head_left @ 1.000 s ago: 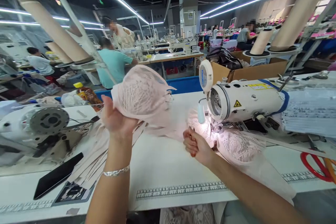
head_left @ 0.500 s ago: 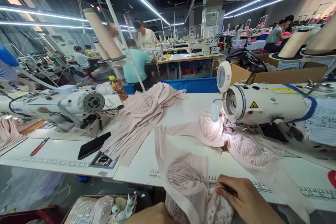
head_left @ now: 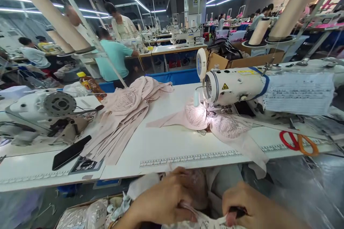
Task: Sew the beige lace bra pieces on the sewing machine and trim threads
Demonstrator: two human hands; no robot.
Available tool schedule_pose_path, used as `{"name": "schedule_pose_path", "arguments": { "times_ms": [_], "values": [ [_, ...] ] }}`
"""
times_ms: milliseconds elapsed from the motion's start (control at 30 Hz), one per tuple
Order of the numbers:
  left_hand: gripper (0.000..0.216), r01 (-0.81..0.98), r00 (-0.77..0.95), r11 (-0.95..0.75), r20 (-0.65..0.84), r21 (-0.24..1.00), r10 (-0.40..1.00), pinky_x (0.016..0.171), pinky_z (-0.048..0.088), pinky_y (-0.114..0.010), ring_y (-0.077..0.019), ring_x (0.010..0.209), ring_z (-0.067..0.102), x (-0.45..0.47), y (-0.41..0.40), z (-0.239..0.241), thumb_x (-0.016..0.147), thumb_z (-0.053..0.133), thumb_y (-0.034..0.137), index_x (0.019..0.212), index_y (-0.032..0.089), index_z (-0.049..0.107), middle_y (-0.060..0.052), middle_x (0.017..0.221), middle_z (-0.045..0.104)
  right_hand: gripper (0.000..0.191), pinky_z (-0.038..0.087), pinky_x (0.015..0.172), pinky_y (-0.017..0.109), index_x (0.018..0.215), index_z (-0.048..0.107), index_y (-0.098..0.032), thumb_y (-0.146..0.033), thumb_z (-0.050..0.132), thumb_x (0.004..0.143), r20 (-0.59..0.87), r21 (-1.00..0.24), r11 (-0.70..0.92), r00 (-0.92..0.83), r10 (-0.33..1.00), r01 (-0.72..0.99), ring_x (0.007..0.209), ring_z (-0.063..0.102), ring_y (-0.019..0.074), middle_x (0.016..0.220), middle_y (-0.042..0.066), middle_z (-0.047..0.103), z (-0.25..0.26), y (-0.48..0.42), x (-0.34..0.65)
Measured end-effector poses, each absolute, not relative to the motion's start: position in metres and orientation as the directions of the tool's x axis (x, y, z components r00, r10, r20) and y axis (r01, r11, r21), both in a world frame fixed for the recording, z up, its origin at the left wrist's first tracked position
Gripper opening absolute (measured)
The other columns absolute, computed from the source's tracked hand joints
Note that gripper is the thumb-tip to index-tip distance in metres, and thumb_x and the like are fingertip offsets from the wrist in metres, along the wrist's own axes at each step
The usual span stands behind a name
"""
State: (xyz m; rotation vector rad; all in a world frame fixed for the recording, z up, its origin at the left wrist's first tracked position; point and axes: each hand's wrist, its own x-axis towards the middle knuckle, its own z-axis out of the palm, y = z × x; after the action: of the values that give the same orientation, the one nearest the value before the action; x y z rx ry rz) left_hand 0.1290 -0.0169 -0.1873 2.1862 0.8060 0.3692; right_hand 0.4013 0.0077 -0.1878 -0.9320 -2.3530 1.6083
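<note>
In front of the table edge, low in the view, my left hand (head_left: 168, 196) grips a pale pink lace bra (head_left: 205, 222), fingers curled into the fabric. My right hand (head_left: 248, 204) pinches another part of it, so the edge stretches between both hands. A small dark object (head_left: 238, 210) shows within my right fist; its kind is hidden. A second lace bra (head_left: 231, 126) lies under the lit needle area of a white sewing machine (head_left: 236, 83), one band hanging over the table edge. To the left is a stack of similar pink bras (head_left: 120, 111).
Scissors with red and orange handles (head_left: 298, 143) lie at the right table edge. A black phone (head_left: 71, 152) rests left of a printed ruler (head_left: 188, 159). Another sewing machine (head_left: 45, 114) and a drink bottle (head_left: 91, 86) stand left. Packed bags (head_left: 80, 216) sit below. Co-workers sit beyond.
The held bra has come down off the table edge toward me, with both hands lower and my left hand now more in view. The camera has turned right, bringing the scissors into view.
</note>
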Motion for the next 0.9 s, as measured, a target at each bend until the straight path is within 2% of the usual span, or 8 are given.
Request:
{"name": "schedule_pose_path", "arguments": {
  "times_ms": [67, 133, 233, 433, 600, 733, 833, 900],
  "values": [
    [0.023, 0.457, 0.703, -0.304, -0.13, 0.836, 0.699, 0.07, 0.042, -0.027, -0.015, 0.065, 0.054, 0.127, -0.022, -0.198, 0.084, 0.081, 0.026, 0.07, 0.017, 0.064, 0.002, 0.066, 0.059, 0.011, 0.038, 0.072, 0.022, 0.068, 0.063, -0.017, -0.018, 0.062, 0.079, -0.248, -0.883, 0.211, -0.798, 0.55, 0.419, 0.071, 0.058, 0.0135, 0.073, 0.0, 0.066, -0.187, 0.006, 0.406],
    [0.018, 0.495, 0.649, -0.139, -0.259, 0.858, 0.715, 0.057, 0.033, -0.024, -0.014, 0.061, 0.048, 0.131, -0.026, -0.211, 0.078, 0.082, 0.025, 0.08, 0.017, 0.066, 0.003, 0.067, 0.056, 0.014, 0.037, 0.067, 0.021, 0.072, 0.064, -0.017, -0.025, 0.067, 0.082, -0.253, -0.883, 0.207, -0.797, 0.548, 0.422, 0.07, 0.056, 0.0134, 0.073, 0.0, 0.065, -0.191, 0.005, 0.406],
    [0.029, 0.451, 0.683, -0.072, -0.292, 0.89, 0.669, 0.059, 0.034, -0.023, -0.0163, 0.069, 0.053, 0.148, -0.031, -0.226, 0.075, 0.079, 0.031, 0.099, 0.019, 0.07, -0.001, 0.083, 0.064, 0.016, 0.037, 0.065, 0.022, 0.077, 0.067, -0.016, -0.029, 0.069, 0.086, -0.218, -0.883, 0.254, -0.824, 0.522, 0.395, 0.07, 0.055, 0.0131, 0.074, 0.0, 0.065, -0.204, 0.003, 0.401],
    [0.042, 0.284, 0.679, 0.105, -0.277, 0.953, 0.68, 0.058, 0.034, -0.026, -0.016, 0.061, 0.048, 0.161, -0.028, -0.231, 0.081, 0.073, 0.056, 0.07, 0.015, 0.071, -0.003, 0.065, 0.057, 0.015, 0.032, 0.061, 0.021, 0.074, 0.063, -0.015, -0.02, 0.071, 0.086, -0.104, -0.896, 0.336, -0.873, 0.476, 0.29, 0.063, 0.051, 0.0084, 0.071, -0.003, 0.058, -0.206, 0.004, 0.4],
    [0.041, 0.199, 0.629, 0.083, -0.192, 0.976, 0.753, 0.068, 0.037, -0.025, -0.0181, 0.078, 0.051, 0.133, -0.017, -0.218, 0.08, 0.079, 0.056, 0.069, 0.016, 0.073, -0.005, 0.085, 0.057, 0.022, 0.032, 0.058, 0.022, 0.074, 0.065, -0.014, -0.029, 0.07, 0.089, -0.027, -0.92, 0.318, -0.848, 0.53, 0.227, 0.065, 0.051, 0.0102, 0.077, 0.001, 0.058, -0.2, 0.017, 0.417],
    [0.05, -0.179, 0.544, 0.294, -0.154, 0.939, 0.825, 0.063, 0.038, -0.024, -0.017, 0.069, 0.051, 0.129, -0.016, -0.225, 0.075, 0.086, 0.052, 0.058, 0.012, 0.062, -0.007, 0.073, 0.058, 0.043, 0.037, 0.064, 0.025, 0.064, 0.054, -0.014, -0.045, 0.076, 0.084, -0.026, -0.996, 0.065, -0.869, 0.495, 0.066, 0.072, 0.053, 0.0136, 0.085, 0.006, 0.062, -0.214, 0.032, 0.425],
    [0.06, -0.401, 0.431, 0.429, -0.247, 0.81, 0.868, 0.049, 0.03, -0.02, -0.0112, 0.05, 0.039, 0.14, -0.02, -0.24, 0.068, 0.09, 0.054, 0.053, 0.014, 0.048, 0.0, 0.052, 0.044, 0.053, 0.033, 0.058, 0.025, 0.061, 0.046, -0.015, -0.054, 0.075, 0.082, -0.072, -0.977, -0.206, -0.834, 0.547, -0.051, 0.063, 0.048, 0.0117, 0.072, 0.004, 0.058, -0.228, 0.036, 0.422],
    [0.065, -0.458, 0.397, 0.456, -0.283, 0.763, 0.873, 0.044, 0.025, -0.019, -0.0082, 0.043, 0.031, 0.149, -0.023, -0.246, 0.066, 0.09, 0.055, 0.054, 0.016, 0.04, 0.003, 0.048, 0.037, 0.057, 0.026, 0.052, 0.024, 0.06, 0.043, -0.016, -0.059, 0.074, 0.081, -0.107, -0.932, -0.337, -0.791, 0.603, -0.13, 0.055, 0.039, 0.0091, 0.061, -0.001, 0.049, -0.235, 0.034, 0.416]
  ]
}}
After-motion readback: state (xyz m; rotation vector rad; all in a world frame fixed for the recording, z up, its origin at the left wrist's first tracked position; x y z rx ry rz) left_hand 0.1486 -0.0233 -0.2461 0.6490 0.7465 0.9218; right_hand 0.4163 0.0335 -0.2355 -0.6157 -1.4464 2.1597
